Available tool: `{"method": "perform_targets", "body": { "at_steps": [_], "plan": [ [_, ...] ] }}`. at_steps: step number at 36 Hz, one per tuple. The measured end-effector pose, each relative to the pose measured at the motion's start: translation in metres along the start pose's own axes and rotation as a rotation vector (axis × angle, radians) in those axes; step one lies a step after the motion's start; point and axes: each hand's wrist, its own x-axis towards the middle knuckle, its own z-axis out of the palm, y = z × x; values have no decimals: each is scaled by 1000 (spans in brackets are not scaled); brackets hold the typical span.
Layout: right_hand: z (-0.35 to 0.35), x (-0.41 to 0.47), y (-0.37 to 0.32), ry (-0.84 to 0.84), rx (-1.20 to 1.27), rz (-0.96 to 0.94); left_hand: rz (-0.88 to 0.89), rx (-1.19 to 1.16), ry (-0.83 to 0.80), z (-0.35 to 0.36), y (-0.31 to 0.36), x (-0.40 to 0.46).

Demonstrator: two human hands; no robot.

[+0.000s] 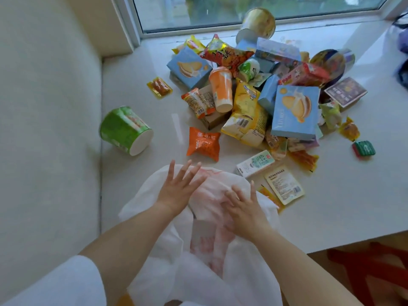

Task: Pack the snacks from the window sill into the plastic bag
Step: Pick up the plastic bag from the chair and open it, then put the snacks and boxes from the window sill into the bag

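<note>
A smooth white window sill point(136, 89) carries a loose heap of snacks point(260, 93): flat blue cardboard boxes, crinkled foil packets, round paper cups. At its near edge lies a thin, translucent white plastic bag point(198, 261). The left hand point(180, 188) and right hand point(245, 208) rest on it, fingers spread straight, gripping nothing
</note>
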Motion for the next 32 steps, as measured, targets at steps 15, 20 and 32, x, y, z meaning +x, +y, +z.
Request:
{"method": "perform_targets", "body": {
  "at_steps": [15, 20, 32],
  "plan": [
    [13, 18, -31, -287, 248, 100, 193, -107, -743, 33, -33, -58],
    [18, 15, -40, -263, 399, 138, 121, -253, -584, 9, -29, -33],
    [4, -3, 65, 134, 693, 991, -135, -537, 129, -44, 44, 91]
  ]
}}
